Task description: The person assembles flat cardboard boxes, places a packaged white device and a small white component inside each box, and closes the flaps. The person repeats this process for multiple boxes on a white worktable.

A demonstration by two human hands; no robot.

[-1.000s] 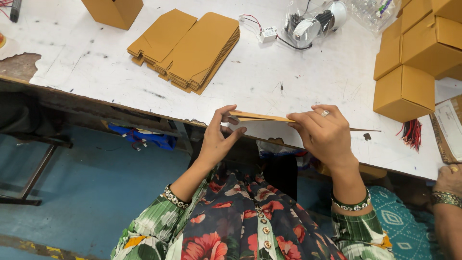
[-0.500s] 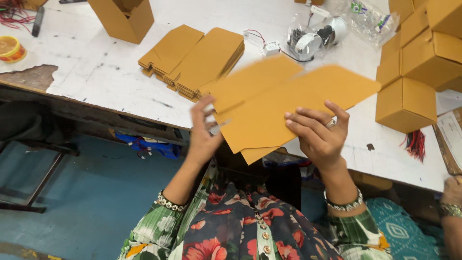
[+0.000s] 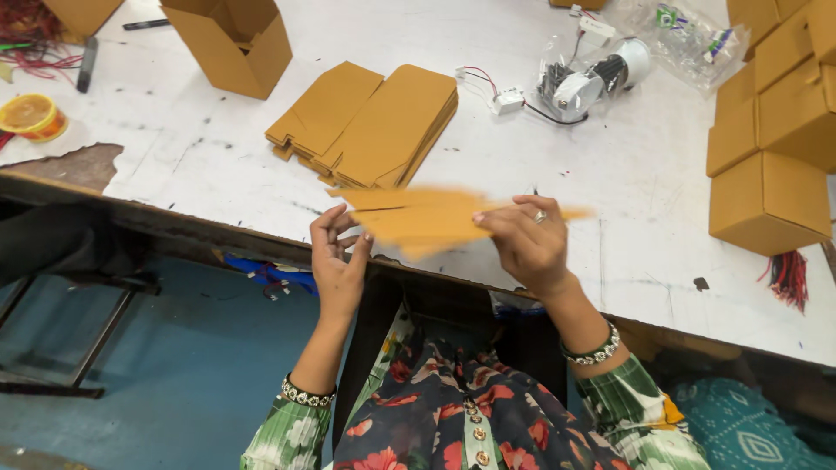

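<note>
Tilted flatter than half a second ago, the blurred carton blank is pinched by both hands; folding it open probably follows.

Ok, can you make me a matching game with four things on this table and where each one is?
Things:
1. flat brown cardboard sheet
2. stack of flat brown cardboard blanks
3. open brown cardboard box
4. round orange tape roll

Places:
A. far left of the white table
B. standing behind the stack, top open
C. held between left hand and right hand
D. lying mid-table, beyond the hands

Pairs: 1-C, 2-D, 3-B, 4-A
</note>
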